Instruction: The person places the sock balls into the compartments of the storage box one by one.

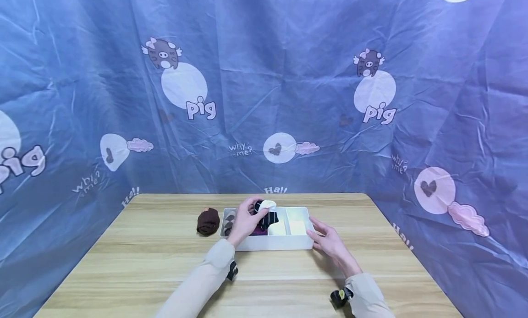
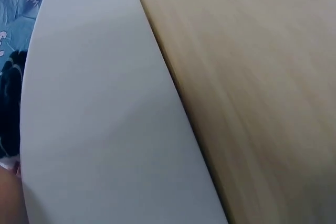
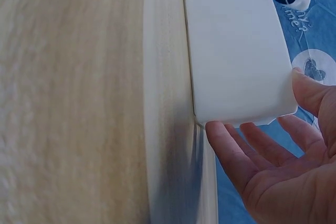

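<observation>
My left hand [image 1: 246,222] reaches over a white divided box [image 1: 272,243] and pinches a rolled black sock [image 1: 270,219] with white lines and a white part. The sock is above the middle of the box; in the left wrist view only a dark strip of it shows past the box wall. At the box's right end, my right hand [image 1: 327,239] holds the corner, thumb at the rim and fingers against the end wall. A patterned grey-brown sock [image 1: 229,221] lies in the leftmost compartment. Beside it is a dark purple sock [image 1: 260,231], partly hidden by my left hand.
A dark brown rolled sock [image 1: 208,222] lies on the wooden table [image 1: 165,263], just left of the box. The box's rightmost compartment [image 1: 297,222] shows a bare white floor. Behind the table hangs a blue printed cloth [image 1: 247,102], which also closes both sides.
</observation>
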The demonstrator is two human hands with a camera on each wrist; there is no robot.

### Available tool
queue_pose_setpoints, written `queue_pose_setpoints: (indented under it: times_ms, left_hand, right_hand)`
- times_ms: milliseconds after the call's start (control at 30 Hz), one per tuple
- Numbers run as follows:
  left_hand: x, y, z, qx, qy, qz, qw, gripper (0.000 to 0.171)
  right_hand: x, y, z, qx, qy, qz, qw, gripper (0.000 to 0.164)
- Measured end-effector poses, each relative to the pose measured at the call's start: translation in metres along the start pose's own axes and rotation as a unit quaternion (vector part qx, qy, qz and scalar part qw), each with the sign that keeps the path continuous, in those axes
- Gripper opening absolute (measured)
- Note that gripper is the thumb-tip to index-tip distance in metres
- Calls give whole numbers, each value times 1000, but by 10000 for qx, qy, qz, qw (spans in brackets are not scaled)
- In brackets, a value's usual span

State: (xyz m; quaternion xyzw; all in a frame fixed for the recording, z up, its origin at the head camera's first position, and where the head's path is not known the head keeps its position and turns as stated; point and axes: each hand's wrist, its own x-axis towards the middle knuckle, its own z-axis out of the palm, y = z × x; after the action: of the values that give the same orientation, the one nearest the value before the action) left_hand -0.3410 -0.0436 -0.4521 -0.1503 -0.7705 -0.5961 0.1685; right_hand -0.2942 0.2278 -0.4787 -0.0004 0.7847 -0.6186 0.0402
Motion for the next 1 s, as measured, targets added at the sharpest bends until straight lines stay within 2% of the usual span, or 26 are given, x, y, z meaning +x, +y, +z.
queue_pose_setpoints:
  times_ms: [200, 400, 567, 733, 833, 1000]
  left_hand:
    - [5, 5, 10, 146, -77, -136, 9998, 34]
    - [8, 10, 23, 25, -245, -28, 9997, 35]
    - [3, 2, 29, 69, -598, -24, 9982, 31]
    - [0, -4, 32, 47, -753, -53, 9971, 30]
    - [0, -4, 33, 299, -827, 28, 9961, 30]
    - [-2, -3, 34, 998, -937, 69, 9906, 31]
  right_hand:
    - [-1, 0, 0, 5, -54, -6, 10000, 58]
    - [-1, -1, 1, 65, -38, -25, 10000, 59]
    - [-1, 1, 1, 75, -46, -4, 10000, 59]
    - [-2, 1, 0, 44, -76, 14, 10000, 60]
    - [-1, 1, -1, 59, -55, -1, 10000, 59]
    - [0, 0, -1, 67, -52, -24, 10000, 59]
